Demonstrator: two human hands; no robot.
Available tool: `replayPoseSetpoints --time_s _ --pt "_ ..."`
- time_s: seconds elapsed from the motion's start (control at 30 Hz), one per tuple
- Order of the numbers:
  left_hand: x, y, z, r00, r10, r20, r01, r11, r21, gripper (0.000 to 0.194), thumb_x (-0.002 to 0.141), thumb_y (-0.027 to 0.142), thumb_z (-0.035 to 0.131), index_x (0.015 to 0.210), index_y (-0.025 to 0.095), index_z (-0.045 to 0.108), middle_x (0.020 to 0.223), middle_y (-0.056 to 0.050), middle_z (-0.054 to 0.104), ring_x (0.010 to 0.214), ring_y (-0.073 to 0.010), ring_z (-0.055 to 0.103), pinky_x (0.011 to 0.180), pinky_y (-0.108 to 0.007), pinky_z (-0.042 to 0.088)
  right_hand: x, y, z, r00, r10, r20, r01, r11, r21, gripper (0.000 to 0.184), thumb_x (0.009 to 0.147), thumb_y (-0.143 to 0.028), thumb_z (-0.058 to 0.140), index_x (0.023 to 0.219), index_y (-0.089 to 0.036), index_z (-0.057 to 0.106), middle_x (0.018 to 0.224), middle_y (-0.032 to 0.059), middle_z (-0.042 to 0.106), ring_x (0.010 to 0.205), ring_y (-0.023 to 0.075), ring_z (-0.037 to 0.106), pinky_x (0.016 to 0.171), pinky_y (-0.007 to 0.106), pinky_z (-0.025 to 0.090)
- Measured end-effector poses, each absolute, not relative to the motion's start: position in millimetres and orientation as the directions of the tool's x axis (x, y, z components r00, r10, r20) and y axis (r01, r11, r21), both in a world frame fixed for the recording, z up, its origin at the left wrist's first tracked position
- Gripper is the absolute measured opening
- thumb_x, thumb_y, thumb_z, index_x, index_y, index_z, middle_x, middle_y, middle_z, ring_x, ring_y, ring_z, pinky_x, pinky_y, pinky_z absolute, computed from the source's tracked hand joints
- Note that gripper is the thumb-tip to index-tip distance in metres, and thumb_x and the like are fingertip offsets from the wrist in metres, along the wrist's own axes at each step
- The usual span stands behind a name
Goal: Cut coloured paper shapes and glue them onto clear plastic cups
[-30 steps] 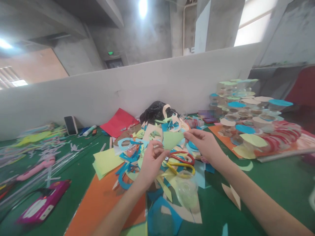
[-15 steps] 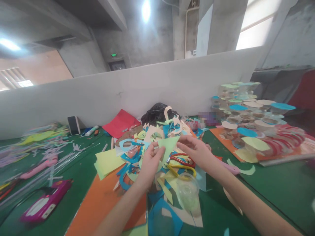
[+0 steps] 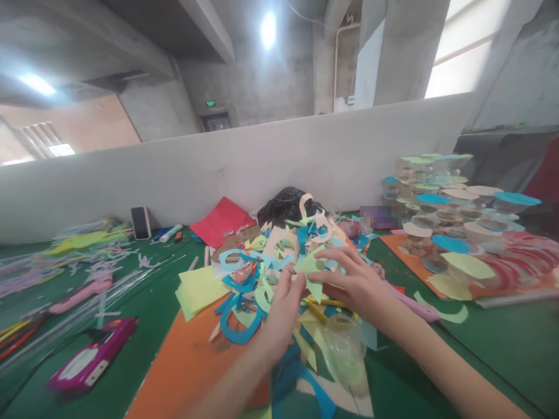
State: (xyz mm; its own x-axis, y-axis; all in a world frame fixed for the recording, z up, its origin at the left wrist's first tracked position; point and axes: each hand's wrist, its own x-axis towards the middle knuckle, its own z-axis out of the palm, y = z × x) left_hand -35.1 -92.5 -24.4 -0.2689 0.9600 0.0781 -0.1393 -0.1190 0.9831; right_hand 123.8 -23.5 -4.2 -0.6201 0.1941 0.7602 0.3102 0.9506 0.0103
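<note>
Both my hands are over a heap of coloured paper scraps (image 3: 279, 256) on the green table (image 3: 144, 297). My left hand (image 3: 283, 311) pinches the lower edge of a light green paper piece (image 3: 311, 267), thumb against fingers. From the right, my right hand (image 3: 353, 282) holds the same piece with its fingers closed on the upper edge. Yellow-handled scissors (image 3: 321, 308) lie under my right hand, mostly hidden. A clear plastic cup (image 3: 343, 349) lies just below my hands.
An orange sheet (image 3: 192, 361) lies front left, a red sheet (image 3: 225, 221) and a black bag (image 3: 286, 203) against the white partition (image 3: 262, 163). Stacked paper-topped cups (image 3: 441, 198) fill the right. A phone (image 3: 140, 222), a glue stick (image 3: 171, 233) and a pink device (image 3: 94, 361) sit left.
My hands have lowered toward the scrap heap with the green piece, which now looks folded smaller. The right hand now covers the scissors. The view has shifted slightly left.
</note>
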Motion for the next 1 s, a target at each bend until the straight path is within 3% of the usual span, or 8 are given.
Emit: replayPoseSetpoints --time_s 0.13,0.23,0.4,0.5,0.63,0.73,0.87,1.0 --pt "-36 -94 -19 -0.196 0.980 0.031 -0.245 -0.080 0.966 0.023 0.082 0.039 0.065 0.098 0.024 0.056 0.086 0.002 0.057 0.089 -0.0126 0.056 0.080 -0.023 0.046 129 -24 0 -0.630 0.170 0.758 0.304 0.952 0.039 0.028 0.094 -0.014 0.051 0.109 -0.028 0.071 0.115 0.0113 0.062 0.103 0.0238 0.056 0.084 0.040 0.054" --pt "-39 -93 -15 -0.144 0.990 -0.010 -0.289 -0.033 0.957 0.030 0.083 0.038 0.064 0.108 0.025 0.055 0.078 0.003 0.053 0.080 -0.0116 0.056 0.075 -0.023 0.044 130 -24 0 -0.667 0.168 0.726 0.290 0.956 0.046 0.031 0.094 -0.012 0.050 0.112 -0.028 0.070 0.119 0.0115 0.060 0.105 0.0241 0.056 0.084 0.040 0.053" --pt "-42 -92 -15 -0.157 0.987 -0.018 -0.262 -0.024 0.965 0.030 0.084 0.044 0.061 0.105 0.024 0.053 0.077 0.004 0.055 0.071 -0.0106 0.057 0.070 -0.023 0.043 131 -21 -4 -0.663 0.146 0.734 0.271 0.961 0.054 0.027 0.095 -0.014 0.051 0.107 -0.029 0.070 0.119 0.0097 0.060 0.105 0.0232 0.056 0.084 0.039 0.052" --pt "-43 -91 -14 -0.200 0.980 -0.012 -0.206 -0.030 0.978 0.027 0.085 0.044 0.060 0.100 0.024 0.051 0.075 0.005 0.055 0.069 -0.0111 0.059 0.073 -0.024 0.043 132 -20 -6 -0.645 0.198 0.738 0.283 0.959 -0.010 0.022 0.096 -0.020 0.052 0.105 -0.026 0.070 0.116 0.0105 0.060 0.102 0.0225 0.057 0.083 0.038 0.052" --pt "-43 -93 -11 -0.218 0.976 -0.007 -0.142 -0.025 0.990 0.023 0.086 0.041 0.058 0.098 0.024 0.048 0.071 0.006 0.056 0.070 -0.0125 0.062 0.078 -0.026 0.044 130 -20 -7 -0.619 0.314 0.720 0.268 0.946 -0.182 0.024 0.099 -0.026 0.047 0.098 -0.024 0.071 0.109 0.0099 0.062 0.094 0.0210 0.060 0.079 0.037 0.052" --pt "-41 -94 -10 -0.207 0.978 0.032 -0.129 -0.059 0.990 0.022 0.087 0.041 0.057 0.096 0.023 0.046 0.072 0.005 0.057 0.072 -0.0137 0.063 0.077 -0.028 0.045 125 -20 -10 -0.536 0.481 0.694 0.220 0.873 -0.435 0.024 0.097 -0.031 0.050 0.088 -0.022 0.070 0.104 0.0089 0.062 0.092 0.0200 0.062 0.081 0.035 0.051" --pt "-38 -94 -12 -0.199 0.974 0.107 -0.112 -0.131 0.985 0.022 0.085 0.038 0.060 0.092 0.022 0.044 0.069 0.004 0.055 0.072 -0.0148 0.062 0.073 -0.028 0.046 118 -18 -15 -0.402 0.756 0.517 0.176 0.618 -0.766 0.027 0.091 -0.041 0.055 0.079 -0.022 0.069 0.108 0.0083 0.064 0.102 0.0229 0.061 0.087 0.036 0.049" --pt "-38 -94 -11 -0.157 0.980 0.126 -0.062 -0.137 0.989 0.024 0.083 0.034 0.060 0.096 0.022 0.044 0.067 0.005 0.056 0.068 -0.0131 0.058 0.071 -0.026 0.044 115 -18 -17 -0.401 0.867 0.297 0.111 0.367 -0.923 0.030 0.085 -0.050 0.057 0.090 -0.023 0.069 0.106 0.0068 0.067 0.099 0.0241 0.063 0.081 0.035 0.050"
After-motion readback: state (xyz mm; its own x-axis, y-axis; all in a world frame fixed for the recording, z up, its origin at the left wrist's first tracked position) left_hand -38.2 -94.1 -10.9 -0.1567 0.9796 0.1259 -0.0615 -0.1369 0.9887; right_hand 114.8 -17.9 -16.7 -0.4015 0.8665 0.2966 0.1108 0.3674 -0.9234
